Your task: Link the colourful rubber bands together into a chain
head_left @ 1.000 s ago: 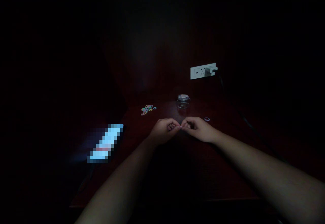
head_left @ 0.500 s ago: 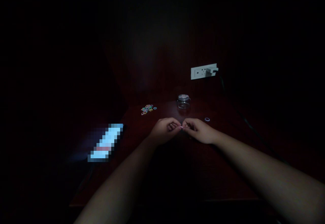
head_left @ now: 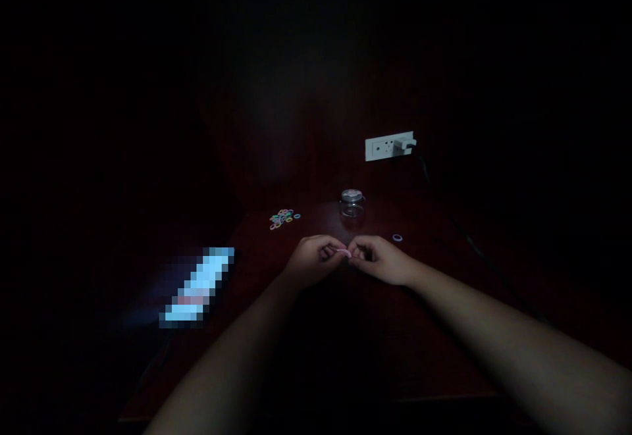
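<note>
Between my two hands is a small pink hair tie, pinched at both sides by the fingertips. My left hand is closed on its left part, thumb against fingers. On the other side my right hand pinches it with thumb and forefinger. Just beyond the hands stands a clear lidded jar. A single pale purple hair tie lies flat to the right of my right hand. Off to the left, several coloured hair ties lie in a loose pile.
A lit phone-like screen, blurred out, lies at the left edge of the dark red table. On the back wall is a white socket plate with a plug in it. A dark cable runs down at the right.
The view has shifted slightly, so everything sits a little lower and further left. More of the pink hair tie now shows between my fingertips.
</note>
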A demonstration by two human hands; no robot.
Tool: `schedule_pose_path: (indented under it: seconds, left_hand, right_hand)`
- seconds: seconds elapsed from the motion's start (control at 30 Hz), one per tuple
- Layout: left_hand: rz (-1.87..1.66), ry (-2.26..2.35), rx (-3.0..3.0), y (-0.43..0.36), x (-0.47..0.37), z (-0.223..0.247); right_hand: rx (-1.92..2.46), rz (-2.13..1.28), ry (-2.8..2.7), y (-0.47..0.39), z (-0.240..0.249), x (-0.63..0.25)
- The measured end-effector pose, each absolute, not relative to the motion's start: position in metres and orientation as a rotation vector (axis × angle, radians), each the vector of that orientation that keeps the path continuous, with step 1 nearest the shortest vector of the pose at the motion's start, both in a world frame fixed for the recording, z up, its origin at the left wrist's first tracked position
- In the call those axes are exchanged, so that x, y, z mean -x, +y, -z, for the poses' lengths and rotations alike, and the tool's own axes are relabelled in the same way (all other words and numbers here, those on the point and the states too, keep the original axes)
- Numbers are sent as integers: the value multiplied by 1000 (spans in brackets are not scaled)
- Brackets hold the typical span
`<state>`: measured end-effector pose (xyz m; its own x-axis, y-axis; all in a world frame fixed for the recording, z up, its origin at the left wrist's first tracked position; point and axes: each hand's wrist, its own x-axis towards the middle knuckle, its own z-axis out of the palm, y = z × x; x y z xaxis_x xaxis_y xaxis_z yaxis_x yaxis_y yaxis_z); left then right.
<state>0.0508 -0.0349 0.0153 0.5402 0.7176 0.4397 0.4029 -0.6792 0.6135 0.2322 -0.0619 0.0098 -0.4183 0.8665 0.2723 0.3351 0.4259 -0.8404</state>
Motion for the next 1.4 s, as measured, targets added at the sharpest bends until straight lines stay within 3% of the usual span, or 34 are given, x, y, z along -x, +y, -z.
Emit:
schedule_pose_path:
  seconds: [1.4]
  left_hand:
    - [-936,920,-2248,-38,-50,-18]
  right_hand:
    - [1046,-872,-1987,-59,-8,-235]
